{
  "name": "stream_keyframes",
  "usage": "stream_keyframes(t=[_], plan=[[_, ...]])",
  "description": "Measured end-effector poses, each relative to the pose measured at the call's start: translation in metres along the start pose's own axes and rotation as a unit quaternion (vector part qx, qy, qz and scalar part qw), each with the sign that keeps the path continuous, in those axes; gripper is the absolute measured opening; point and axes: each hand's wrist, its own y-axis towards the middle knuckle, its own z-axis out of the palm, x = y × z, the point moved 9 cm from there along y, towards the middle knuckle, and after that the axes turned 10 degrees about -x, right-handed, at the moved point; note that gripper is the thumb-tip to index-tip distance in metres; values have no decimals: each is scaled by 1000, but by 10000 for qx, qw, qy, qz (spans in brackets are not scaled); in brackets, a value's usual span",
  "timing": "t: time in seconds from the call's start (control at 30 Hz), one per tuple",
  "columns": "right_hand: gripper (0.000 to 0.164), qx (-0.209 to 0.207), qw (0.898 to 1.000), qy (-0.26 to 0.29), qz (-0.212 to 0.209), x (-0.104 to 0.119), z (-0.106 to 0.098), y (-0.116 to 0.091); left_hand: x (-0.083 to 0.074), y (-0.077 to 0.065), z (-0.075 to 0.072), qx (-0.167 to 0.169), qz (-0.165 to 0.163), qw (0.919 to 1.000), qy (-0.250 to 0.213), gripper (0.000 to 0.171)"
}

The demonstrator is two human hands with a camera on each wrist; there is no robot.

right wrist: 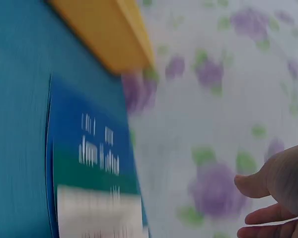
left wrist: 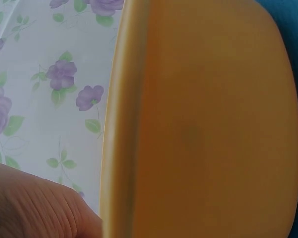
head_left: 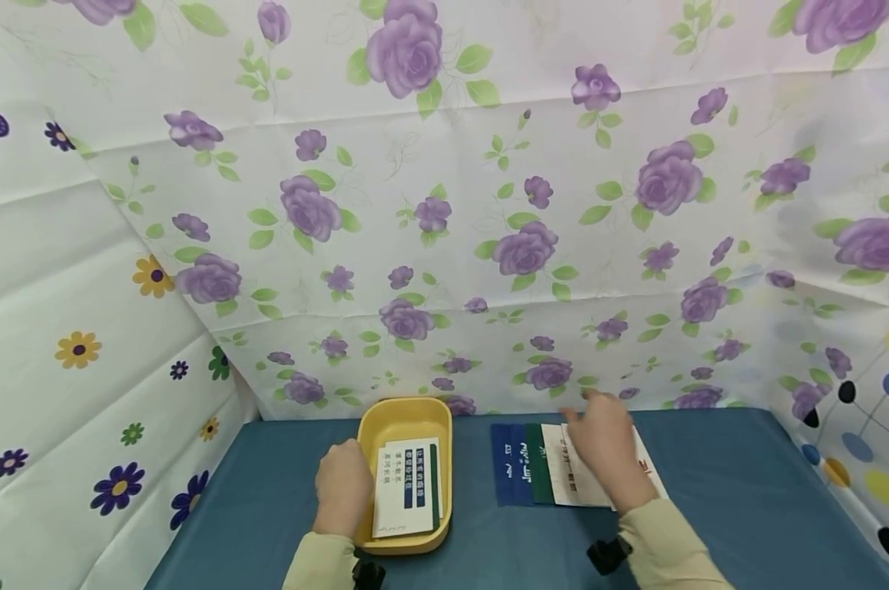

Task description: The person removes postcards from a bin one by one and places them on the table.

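Observation:
My left hand (head_left: 343,485) grips the left rim of a yellow plastic tray (head_left: 446,467). In the left wrist view the tray's outer wall (left wrist: 218,124) fills most of the picture, with part of that hand (left wrist: 35,208) at its rim. Inside the tray lies a small stack of printed cards (head_left: 398,516), white on top with a green edge showing. Over to the right, my right hand (head_left: 605,442) is above an overlapping row of cards or booklets: blue (head_left: 509,487), green (head_left: 538,463) and white (head_left: 573,475). Its fingers (right wrist: 265,214) are spread apart and hold nothing in the right wrist view.
A blue-green cloth (head_left: 282,459) covers the table. Behind it rises a white curtain (head_left: 444,270) with purple flowers, close to the far ends of the tray and cards. Other patterned sheets (head_left: 68,410) hang at both sides.

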Motion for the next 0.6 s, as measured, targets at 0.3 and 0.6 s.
stream_keyframes(t=[0.3,0.6], plan=[[45,101,9959,508,-748,126,35,-40,6,-5,-1,-51,78,9999,50,4],[47,1368,9857,158,-975,207,85,-80,3,-1,2,73,104,9999,-18,4]])
